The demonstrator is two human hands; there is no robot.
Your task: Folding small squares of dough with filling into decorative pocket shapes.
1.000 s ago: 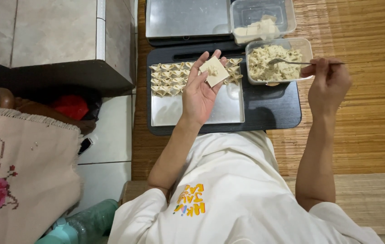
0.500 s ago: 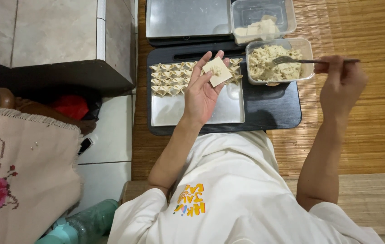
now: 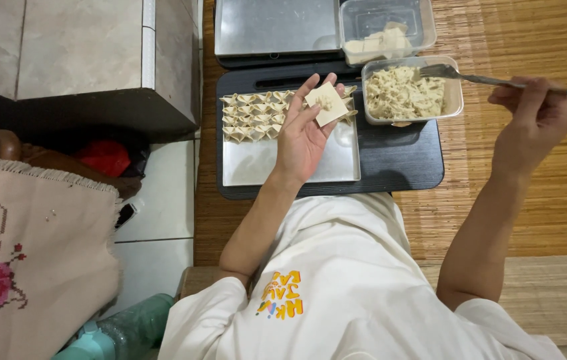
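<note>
My left hand (image 3: 303, 133) lies palm up over a metal tray (image 3: 257, 167) and holds a square dumpling wrapper (image 3: 327, 103) with a small dab of filling on it. Rows of folded dumplings (image 3: 253, 115) fill the tray's far end. My right hand (image 3: 530, 120) grips the handle of a metal spoon (image 3: 470, 77), whose bowl rests at the edge of a clear plastic container of pale minced filling (image 3: 405, 93). The tray and the filling container sit on a black board (image 3: 403, 167).
A second clear container with stacked wrappers (image 3: 383, 33) and another metal tray (image 3: 277, 27) stand behind the board. A bamboo mat (image 3: 530, 200) covers the floor on the right. A tiled ledge (image 3: 77, 60) and an embroidered cloth (image 3: 30, 253) are on the left.
My right hand has drawn away to the right, pulling the spoon from the middle of the filling to the container's edge. A dab of filling now shows on the wrapper. My left hand has stayed put.
</note>
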